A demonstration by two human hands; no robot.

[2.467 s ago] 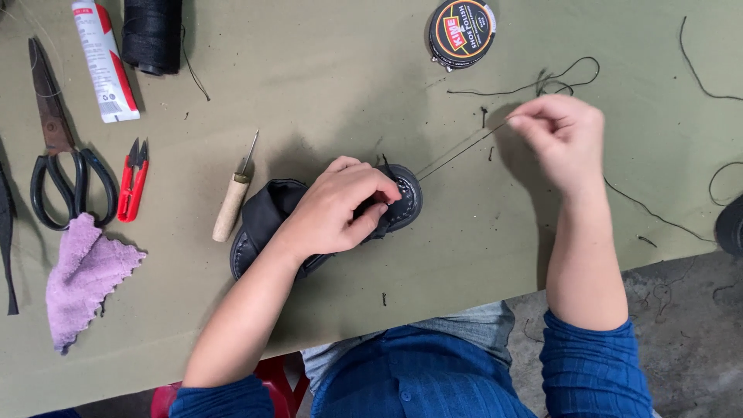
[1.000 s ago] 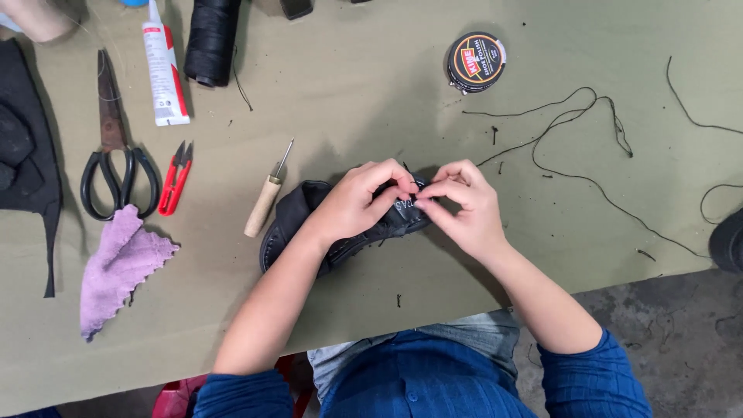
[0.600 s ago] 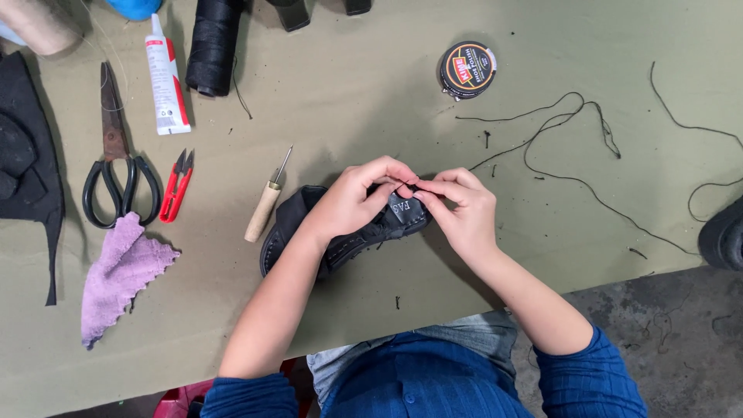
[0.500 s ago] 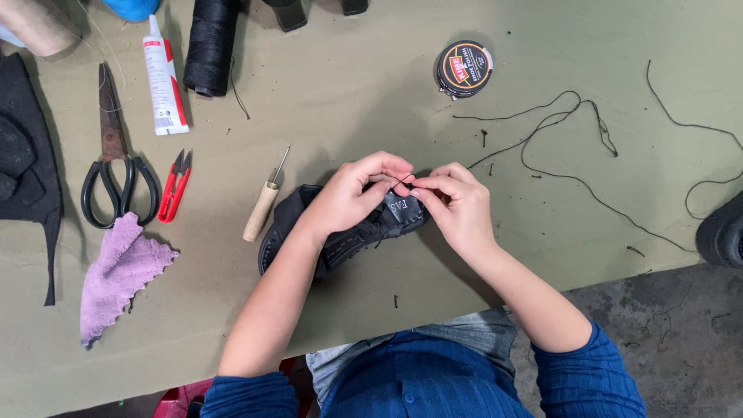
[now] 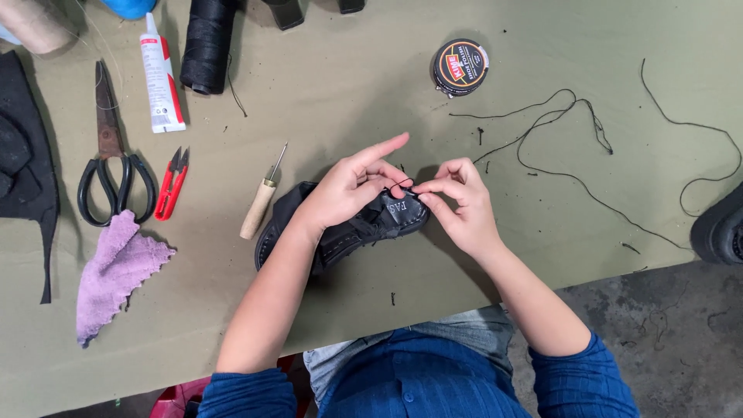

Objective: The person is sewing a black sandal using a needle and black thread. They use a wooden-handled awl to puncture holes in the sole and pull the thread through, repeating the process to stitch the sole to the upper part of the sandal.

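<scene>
Head camera looks straight down on my two hands meeting over a small black leather sandal with a stitched sole edge, which lies on the olive cloth-covered table close to its near edge. A slip seems the risk to me: the long black thread trails loose across the cloth to my right, and a snag or a sharp tug there could pull it from my pinch or twist the sandal. My left hand rests on the upper, thumb and middle finger closed together at the strap, forefinger stretched out straight. My right hand is curled narrow, fingertips pinched on the thread end, perhaps a needle too, though it is too fine to make out. A wooden-handled awl lies just left of the sandal, apart from it.
</scene>
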